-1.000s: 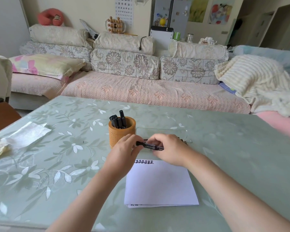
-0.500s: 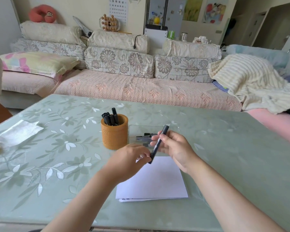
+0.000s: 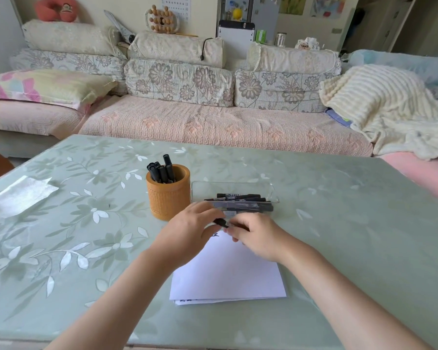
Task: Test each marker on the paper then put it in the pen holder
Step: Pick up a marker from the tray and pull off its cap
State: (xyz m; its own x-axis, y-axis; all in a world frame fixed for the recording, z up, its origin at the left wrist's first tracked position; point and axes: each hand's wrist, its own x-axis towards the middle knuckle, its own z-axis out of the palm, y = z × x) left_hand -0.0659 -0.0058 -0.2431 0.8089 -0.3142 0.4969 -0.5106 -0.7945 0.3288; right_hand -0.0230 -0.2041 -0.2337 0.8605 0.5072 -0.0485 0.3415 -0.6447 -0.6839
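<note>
Left hand [image 3: 190, 232] and right hand [image 3: 259, 238] pinching black marker [image 3: 221, 222] above paper [image 3: 228, 274], pen holder [image 3: 168, 195] beyond left hand, writing illegible.

1 orange pen holder [image 3: 168, 198], left of centre, with 5 upright markers [image 3: 162, 171] in it. 1 clear tray [image 3: 232, 184] just right of it, with about 4 loose markers [image 3: 240, 198]; exact number blurred. 1 marker [image 3: 221, 222] between 2 hands, left hand [image 3: 190, 233] and right hand [image 3: 257, 236]. 1 paper stack [image 3: 228, 274], near. 1 white sheet [image 3: 23, 195], far left.
</note>
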